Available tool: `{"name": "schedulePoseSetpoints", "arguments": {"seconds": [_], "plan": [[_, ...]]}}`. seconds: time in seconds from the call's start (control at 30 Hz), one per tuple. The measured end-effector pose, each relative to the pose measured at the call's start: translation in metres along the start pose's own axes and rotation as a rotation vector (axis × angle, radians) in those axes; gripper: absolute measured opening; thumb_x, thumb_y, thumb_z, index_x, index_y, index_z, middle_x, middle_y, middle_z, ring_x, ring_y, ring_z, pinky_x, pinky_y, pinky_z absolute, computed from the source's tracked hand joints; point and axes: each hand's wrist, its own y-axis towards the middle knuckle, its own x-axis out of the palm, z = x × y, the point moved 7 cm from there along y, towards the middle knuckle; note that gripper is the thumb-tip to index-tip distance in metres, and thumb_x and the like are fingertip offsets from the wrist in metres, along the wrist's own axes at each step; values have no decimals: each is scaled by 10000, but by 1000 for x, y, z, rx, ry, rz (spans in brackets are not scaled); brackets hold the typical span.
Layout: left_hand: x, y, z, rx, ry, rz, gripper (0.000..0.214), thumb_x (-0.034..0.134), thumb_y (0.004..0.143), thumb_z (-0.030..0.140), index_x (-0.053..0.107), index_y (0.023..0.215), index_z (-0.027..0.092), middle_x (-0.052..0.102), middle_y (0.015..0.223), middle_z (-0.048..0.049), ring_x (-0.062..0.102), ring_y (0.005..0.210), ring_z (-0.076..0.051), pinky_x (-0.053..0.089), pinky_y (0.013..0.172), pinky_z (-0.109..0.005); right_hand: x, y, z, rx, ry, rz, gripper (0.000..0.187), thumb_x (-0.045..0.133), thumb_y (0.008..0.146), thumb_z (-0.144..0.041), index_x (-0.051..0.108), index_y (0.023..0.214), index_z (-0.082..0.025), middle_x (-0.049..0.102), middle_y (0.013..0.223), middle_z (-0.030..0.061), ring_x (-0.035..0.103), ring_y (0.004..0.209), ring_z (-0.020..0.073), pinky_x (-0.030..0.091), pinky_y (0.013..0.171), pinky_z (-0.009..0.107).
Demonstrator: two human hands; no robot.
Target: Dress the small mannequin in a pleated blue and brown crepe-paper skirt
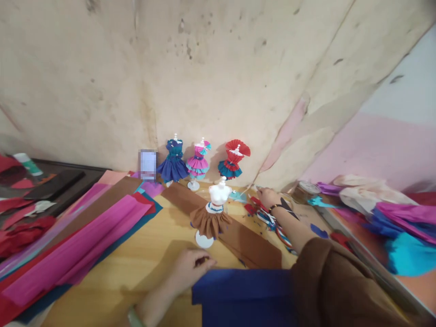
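A dark blue sheet (245, 297) lies nearest, at the front of the wooden counter (119, 256), with a brown sleeve (340, 277) across its right side. The left hand (194, 267) is just beyond the sheet's left corner, fingers loosely curled towards the thumb; I cannot tell whether they pinch anything. The right hand (269, 198) reaches to the back of the counter, beside striped cords (281, 236) and red scraps (250, 209); its fingertips are too small to tell whether they are spread or closed.

Between the hands, a white dress form (220, 194) stands upright on a round base (204, 239), wearing a gathered brown skirt (211, 222). A brown strip (252, 243) runs diagonally behind it. Near the wall (218, 81) stand a blue-dressed form (174, 161), a pink-dressed form (198, 163) and a red-topped form (234, 160). Coloured sheets (81, 240) lie layered at left.
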Motion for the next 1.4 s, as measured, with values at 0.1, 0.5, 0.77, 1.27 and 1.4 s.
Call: {"name": "schedulePoseSetpoints", "arguments": {"seconds": [0.1, 0.5, 0.77, 1.27, 1.4], "plan": [[-5, -1, 12, 118, 108, 56, 372, 512, 931, 424, 759, 759, 206, 722, 750, -46, 630, 705, -183, 409, 654, -255, -24, -23, 11, -54, 67, 116, 326, 601, 968, -354, 599, 1243, -179, 620, 1259, 95, 639, 1065, 228, 554, 901, 444], [4, -24, 60, 454, 78, 297, 242, 593, 921, 369, 777, 994, 230, 769, 923, -90, 706, 864, -217, 538, 822, -325, -107, -248, 8, -427, 469, 625, 135, 537, 973, -336, 628, 978, -236, 712, 966, 97, 664, 950, 260, 520, 856, 424], [50, -29, 73, 105, -566, -67, 858, 789, 725, 411, 421, 1473, 207, 682, 1185, -134, 671, 933, -223, 548, 815, -340, -121, -324, -71, -621, 478, 607, 100, 567, 967, -196, 591, 1059, -228, 703, 894, 55, 653, 827, 195, 502, 823, 398], [58, -12, 24, -332, -794, -219, 416, 747, 666, 514, 570, 808, 165, 553, 570, 60, 372, 313, -27, 136, 299, -177, -90, -298, -56, -594, 381, 518, 64, 566, 940, -141, 619, 937, -178, 685, 855, 49, 636, 791, 194, 439, 733, 336], [62, -13, 24, -322, -803, -276, 480, 779, 641, 566, 586, 832, 170, 392, 421, 129, 221, 296, -17, 85, 321, -179, -87, -298, -51, -624, 442, 496, 69, 560, 958, -161, 620, 983, -185, 672, 864, 53, 640, 828, 193, 477, 759, 335]]}}
